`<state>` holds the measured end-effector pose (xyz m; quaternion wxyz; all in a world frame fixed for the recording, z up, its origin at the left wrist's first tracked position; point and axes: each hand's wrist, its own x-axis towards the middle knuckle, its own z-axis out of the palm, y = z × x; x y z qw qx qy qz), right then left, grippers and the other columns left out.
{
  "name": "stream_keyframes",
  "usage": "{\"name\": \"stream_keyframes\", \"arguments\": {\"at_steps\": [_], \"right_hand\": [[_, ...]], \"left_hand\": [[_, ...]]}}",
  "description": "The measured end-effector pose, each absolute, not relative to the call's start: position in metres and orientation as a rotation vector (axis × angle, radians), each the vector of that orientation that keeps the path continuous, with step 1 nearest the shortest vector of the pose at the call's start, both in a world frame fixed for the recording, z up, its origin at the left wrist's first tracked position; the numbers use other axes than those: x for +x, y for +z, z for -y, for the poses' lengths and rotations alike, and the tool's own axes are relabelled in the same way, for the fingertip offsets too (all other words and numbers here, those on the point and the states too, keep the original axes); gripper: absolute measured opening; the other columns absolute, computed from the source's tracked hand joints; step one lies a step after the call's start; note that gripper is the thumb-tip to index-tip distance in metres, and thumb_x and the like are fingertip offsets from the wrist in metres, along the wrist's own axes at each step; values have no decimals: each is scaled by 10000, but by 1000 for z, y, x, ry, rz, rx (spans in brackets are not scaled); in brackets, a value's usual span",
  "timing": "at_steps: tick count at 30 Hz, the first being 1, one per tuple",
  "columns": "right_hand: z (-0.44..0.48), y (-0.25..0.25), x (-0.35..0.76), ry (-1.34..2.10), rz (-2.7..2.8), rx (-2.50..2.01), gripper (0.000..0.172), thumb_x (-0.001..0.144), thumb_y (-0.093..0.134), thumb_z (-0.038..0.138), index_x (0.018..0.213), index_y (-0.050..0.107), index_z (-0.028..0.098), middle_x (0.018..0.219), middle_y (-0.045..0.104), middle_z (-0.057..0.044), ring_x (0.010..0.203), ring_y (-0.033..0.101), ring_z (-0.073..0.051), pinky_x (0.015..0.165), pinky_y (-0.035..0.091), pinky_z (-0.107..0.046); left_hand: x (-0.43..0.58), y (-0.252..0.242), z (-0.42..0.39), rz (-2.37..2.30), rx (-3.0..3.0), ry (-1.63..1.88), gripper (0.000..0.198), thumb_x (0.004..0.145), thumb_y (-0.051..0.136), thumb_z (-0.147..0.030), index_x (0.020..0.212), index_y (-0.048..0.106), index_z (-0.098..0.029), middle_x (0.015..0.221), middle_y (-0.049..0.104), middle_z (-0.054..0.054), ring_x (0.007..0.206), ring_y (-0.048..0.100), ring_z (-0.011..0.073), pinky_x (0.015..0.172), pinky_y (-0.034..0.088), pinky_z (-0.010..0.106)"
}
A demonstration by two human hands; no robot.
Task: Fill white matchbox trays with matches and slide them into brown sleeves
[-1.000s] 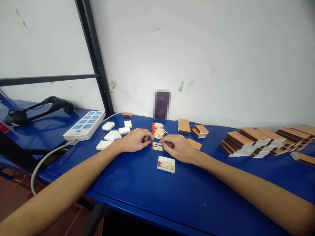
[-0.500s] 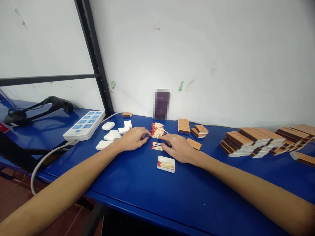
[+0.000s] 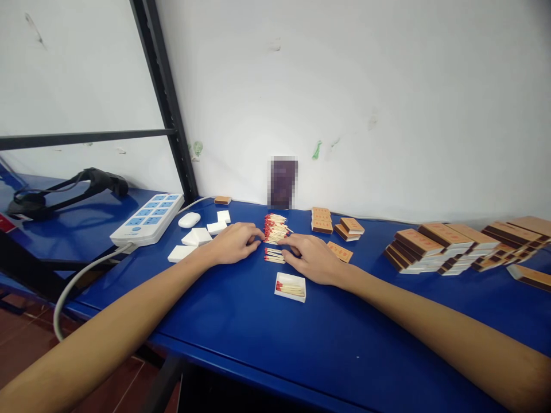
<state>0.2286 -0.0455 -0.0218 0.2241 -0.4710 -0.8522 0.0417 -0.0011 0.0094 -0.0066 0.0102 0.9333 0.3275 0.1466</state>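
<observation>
A heap of red-tipped matches [image 3: 276, 228] lies on the blue table, heads to the left. Just in front of it is a short row of matches [image 3: 274, 255], laid side by side. My left hand [image 3: 238, 242] rests at the left of the heap, its index fingertip by the match heads, fingers loosely bent and thumb apart. From the right, my right hand [image 3: 310, 257] reaches over the stick ends, index finger and thumb spread near the heap and the row. Neither hand grips anything visible. Closer to me sits a white matchbox tray [image 3: 305, 289] with several matches inside.
White trays [image 3: 181, 253] and a white rounded case [image 3: 189, 219] lie left, beside a power strip [image 3: 148, 218]. Matchboxes [image 3: 321, 219] stand behind my right hand; stacked matchboxes [image 3: 447, 236] fill the far right. A pixelated dark object [image 3: 283, 182] leans at the wall.
My left fingertips have shifted very slightly right toward the match heads. Otherwise almost nothing differs; the tray and matchboxes are where they were.
</observation>
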Motion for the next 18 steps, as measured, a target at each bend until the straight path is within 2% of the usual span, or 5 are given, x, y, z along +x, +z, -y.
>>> {"name": "stream_keyframes", "arguments": {"at_steps": [18], "right_hand": [[45, -22, 229, 175, 2302, -1200, 160, 867, 499, 198, 849, 656, 172, 652, 549, 18, 586, 451, -104, 580, 302, -247]], "left_hand": [[2, -3, -3, -897, 2916, 460, 244, 894, 457, -237, 986, 679, -197, 794, 583, 21, 693, 530, 133, 627, 377, 250]]}}
